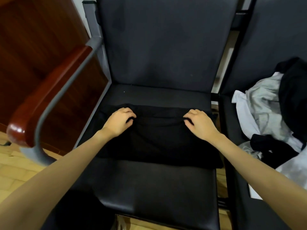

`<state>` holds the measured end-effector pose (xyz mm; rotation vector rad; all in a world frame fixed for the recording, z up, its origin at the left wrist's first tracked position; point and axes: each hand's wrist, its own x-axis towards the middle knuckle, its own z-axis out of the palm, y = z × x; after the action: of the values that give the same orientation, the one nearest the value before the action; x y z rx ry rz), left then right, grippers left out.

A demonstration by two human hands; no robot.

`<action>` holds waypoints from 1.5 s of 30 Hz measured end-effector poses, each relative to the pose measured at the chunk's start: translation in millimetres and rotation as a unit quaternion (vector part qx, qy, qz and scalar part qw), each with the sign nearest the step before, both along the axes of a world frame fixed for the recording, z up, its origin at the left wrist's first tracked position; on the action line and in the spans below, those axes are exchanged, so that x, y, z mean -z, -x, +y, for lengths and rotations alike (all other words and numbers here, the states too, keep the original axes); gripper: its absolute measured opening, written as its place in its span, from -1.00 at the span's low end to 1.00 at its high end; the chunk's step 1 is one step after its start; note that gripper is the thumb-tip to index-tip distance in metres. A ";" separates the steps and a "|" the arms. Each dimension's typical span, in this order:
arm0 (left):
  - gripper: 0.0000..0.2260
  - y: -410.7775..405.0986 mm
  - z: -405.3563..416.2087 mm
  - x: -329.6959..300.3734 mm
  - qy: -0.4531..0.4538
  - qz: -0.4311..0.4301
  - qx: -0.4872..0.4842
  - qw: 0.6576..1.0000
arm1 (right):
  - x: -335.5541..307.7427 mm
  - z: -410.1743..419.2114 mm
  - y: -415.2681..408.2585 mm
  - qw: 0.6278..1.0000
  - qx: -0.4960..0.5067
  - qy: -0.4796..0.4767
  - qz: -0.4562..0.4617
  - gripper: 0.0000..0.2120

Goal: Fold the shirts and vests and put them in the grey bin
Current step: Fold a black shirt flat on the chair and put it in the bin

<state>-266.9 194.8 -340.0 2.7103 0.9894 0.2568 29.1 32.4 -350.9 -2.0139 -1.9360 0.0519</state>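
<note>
Two hands, left hand (118, 122) and right hand (200, 124), are pinching the black shirt (157, 135) on the chair seat (149, 188); uneven lifting is risking a crooked fold.

Two hands, the left hand (118, 122) and the right hand (200, 124), were in view. One black garment (157, 138) lay on one of two black chairs (149, 183). One pile of clothes (272, 117) sat on the other.

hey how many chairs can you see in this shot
2. One chair is in the middle, with the black garment on its seat under the left hand and right hand. A second chair stands on the right, partly cut off, holding a clothes pile.
</note>
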 end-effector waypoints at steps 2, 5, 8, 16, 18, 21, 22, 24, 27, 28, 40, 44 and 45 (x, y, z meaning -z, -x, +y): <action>-0.80 -8.6 9.5 -2.4 -0.004 -0.020 -0.016 1.000 | -4.6 7.7 -6.8 0.989 0.055 0.010 0.139 -0.81; -0.80 -23.9 27.3 -8.6 0.011 -0.056 -0.092 0.994 | -5.8 19.5 -18.7 0.979 0.103 0.027 0.171 -0.79; -0.78 -41.0 24.7 -11.8 -0.061 -0.047 -0.109 0.991 | -2.1 25.2 -32.6 0.988 0.137 0.052 0.048 -0.80; -0.78 -99.7 -125.3 -0.6 0.008 -0.109 0.221 0.969 | -3.4 5.0 -84.4 0.957 0.147 0.109 0.226 -0.72; -0.74 -114.0 -158.2 4.4 0.029 -0.098 0.270 0.957 | -8.8 1.9 -91.9 0.951 0.129 0.157 0.234 -0.70; -0.66 -132.9 -184.0 11.6 0.035 -0.072 0.303 0.950 | -9.4 0.7 -99.9 0.940 0.120 0.225 0.228 -0.65; -0.65 -137.4 -188.5 12.4 0.037 -0.065 0.302 0.950 | -9.3 -0.2 -99.2 0.937 0.124 0.240 0.223 -0.64; -0.65 -145.8 -195.5 13.7 0.016 -0.057 0.289 0.955 | -7.5 -0.8 -99.4 0.934 0.137 0.238 0.230 -0.64; -0.74 -158.9 -206.2 14.8 -0.031 -0.052 0.277 0.959 | -11.6 -6.1 -99.0 0.916 0.170 0.188 0.312 -0.81; -0.81 -162.8 -209.6 15.4 -0.046 -0.047 0.280 0.958 | -15.3 -8.7 -98.8 0.902 0.184 0.174 0.350 -0.84; -0.92 -102.9 -195.0 -35.3 0.369 -0.291 -0.073 0.880 | -64.6 19.5 -49.3 0.750 0.193 0.045 0.632 -0.80; -0.97 -50.3 -175.4 -43.7 0.381 -0.325 -0.173 0.848 | -78.7 46.4 5.7 0.742 0.142 0.067 0.651 -0.80; -0.97 -37.9 -171.7 -42.9 0.379 -0.325 -0.196 0.844 | -77.4 53.6 19.8 0.744 0.136 0.076 0.649 -0.81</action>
<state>-229.0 23.0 -297.0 1.5224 1.0931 0.6431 9.2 86.0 -273.5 -1.4916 -0.7141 1.2060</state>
